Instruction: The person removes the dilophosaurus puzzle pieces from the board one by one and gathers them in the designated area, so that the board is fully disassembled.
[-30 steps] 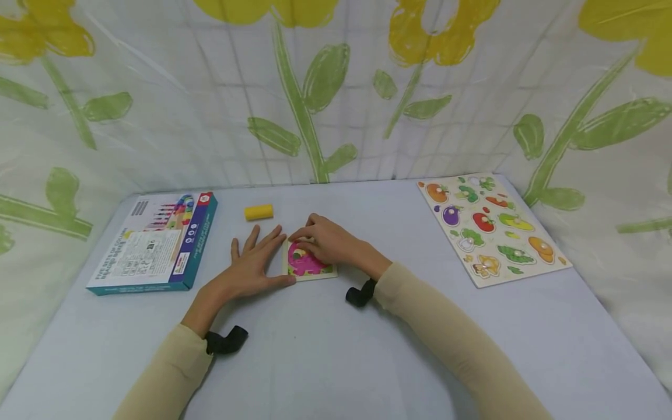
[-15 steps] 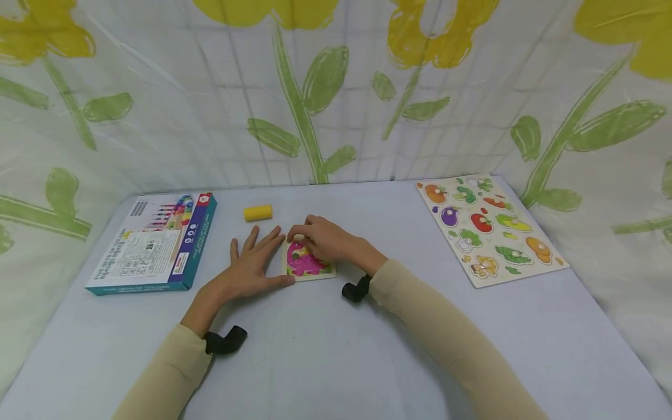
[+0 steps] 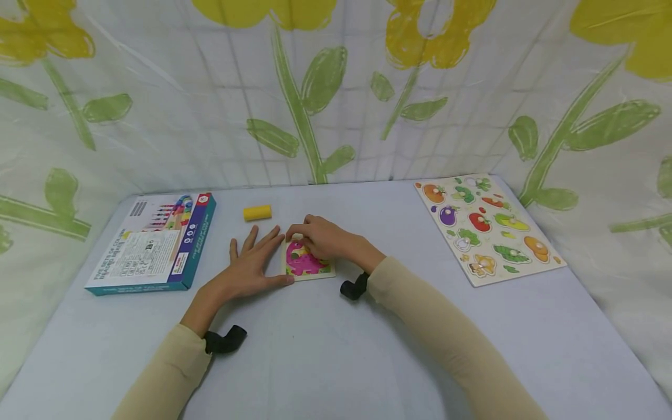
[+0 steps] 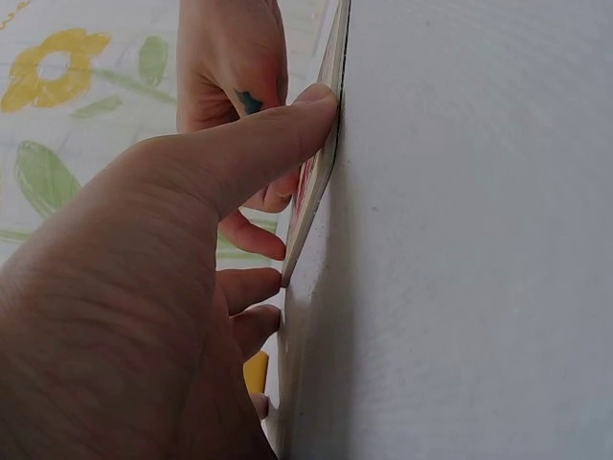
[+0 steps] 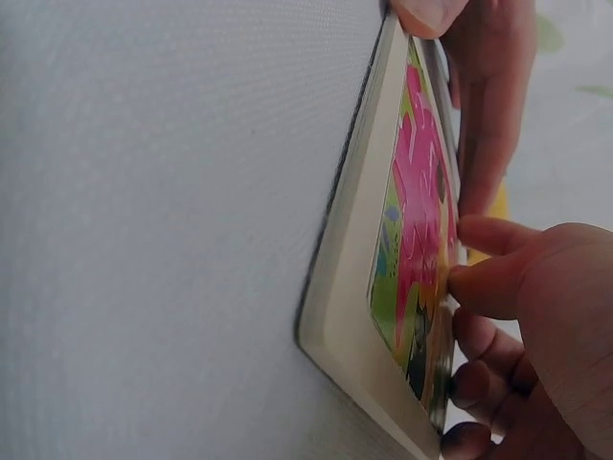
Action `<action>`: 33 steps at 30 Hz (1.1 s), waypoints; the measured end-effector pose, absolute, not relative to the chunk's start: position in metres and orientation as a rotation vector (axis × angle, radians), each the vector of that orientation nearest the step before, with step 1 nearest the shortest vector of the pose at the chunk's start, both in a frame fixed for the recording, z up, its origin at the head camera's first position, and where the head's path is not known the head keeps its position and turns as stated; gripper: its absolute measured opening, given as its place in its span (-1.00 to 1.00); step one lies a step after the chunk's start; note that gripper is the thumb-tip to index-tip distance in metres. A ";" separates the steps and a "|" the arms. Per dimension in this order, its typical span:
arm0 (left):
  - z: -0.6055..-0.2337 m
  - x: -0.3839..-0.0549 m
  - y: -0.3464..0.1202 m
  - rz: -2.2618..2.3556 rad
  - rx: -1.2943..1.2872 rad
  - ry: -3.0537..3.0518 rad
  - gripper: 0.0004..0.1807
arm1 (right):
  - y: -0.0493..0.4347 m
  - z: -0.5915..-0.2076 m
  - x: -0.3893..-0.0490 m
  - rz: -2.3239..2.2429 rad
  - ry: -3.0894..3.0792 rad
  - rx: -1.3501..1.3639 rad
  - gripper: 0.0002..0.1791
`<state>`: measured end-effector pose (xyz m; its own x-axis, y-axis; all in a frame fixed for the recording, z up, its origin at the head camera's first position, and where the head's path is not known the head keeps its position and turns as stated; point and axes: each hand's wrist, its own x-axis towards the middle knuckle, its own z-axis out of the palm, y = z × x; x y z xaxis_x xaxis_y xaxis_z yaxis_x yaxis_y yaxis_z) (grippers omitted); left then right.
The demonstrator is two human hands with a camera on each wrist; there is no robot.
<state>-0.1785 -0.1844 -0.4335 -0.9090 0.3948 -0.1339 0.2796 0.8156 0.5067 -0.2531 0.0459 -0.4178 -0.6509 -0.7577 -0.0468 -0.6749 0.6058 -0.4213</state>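
Bracing the square pink-and-green picture board (image 3: pixel 301 266) with left hand (image 3: pixel 249 269), fingers splayed, touching it with right hand (image 3: pixel 332 240), fingers bent, grasp unclear, perhaps risking skewing through uneven pressure.

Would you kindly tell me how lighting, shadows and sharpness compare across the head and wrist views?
Head view: bright, even light, soft shadows beside the sleeves, smallest print on the box unreadable; left wrist view: dimmer, the left hand dark up close, a soft shadow on the cloth beside the puzzle board; right wrist view: also dim, the backdrop blurred.
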 end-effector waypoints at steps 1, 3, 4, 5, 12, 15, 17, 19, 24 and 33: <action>-0.433 -0.178 -0.184 0.721 0.522 2.766 0.14 | 0.046 -0.418 -0.253 -0.548 2.612 -1.180 -0.69; -0.433 -0.178 -0.185 0.724 0.522 2.764 0.14 | 0.046 -0.417 -0.253 -0.543 2.611 -1.174 -0.68; -0.433 -0.178 -0.185 0.724 0.522 2.764 0.14 | 0.045 -0.417 -0.253 -0.538 2.612 -1.173 -0.68; -0.433 -0.178 -0.185 0.725 0.522 2.763 0.14 | 0.045 -0.417 -0.253 -0.535 2.610 -1.170 -0.68; -0.433 -0.177 -0.185 0.731 0.515 2.779 0.07 | 0.043 -0.411 -0.253 -0.506 2.582 -1.148 -0.65; -0.434 -0.178 -0.183 0.779 0.486 2.808 -0.09 | 0.043 -0.409 -0.254 -0.483 2.572 -1.140 -0.64; -0.436 -0.178 -0.180 0.824 0.457 2.835 -0.20 | 0.043 -0.409 -0.255 -0.469 2.565 -1.140 -0.64; -0.438 -0.178 -0.177 0.857 0.428 2.864 -0.27 | 0.043 -0.408 -0.256 -0.464 2.558 -1.135 -0.63; -0.442 -0.179 -0.171 0.872 0.369 2.925 -0.29 | 0.043 -0.406 -0.259 -0.460 2.537 -1.135 -0.62; -0.441 -0.177 -0.168 0.871 0.338 2.936 -0.29 | 0.041 -0.403 -0.261 -0.479 2.480 -1.105 -0.61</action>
<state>-0.1768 -0.1683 -0.4414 -0.9742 0.2256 0.0046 0.1916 0.8164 0.5448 -0.2605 0.0414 -0.4031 -0.6173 -0.7601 -0.2030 -0.6297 0.6320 -0.4517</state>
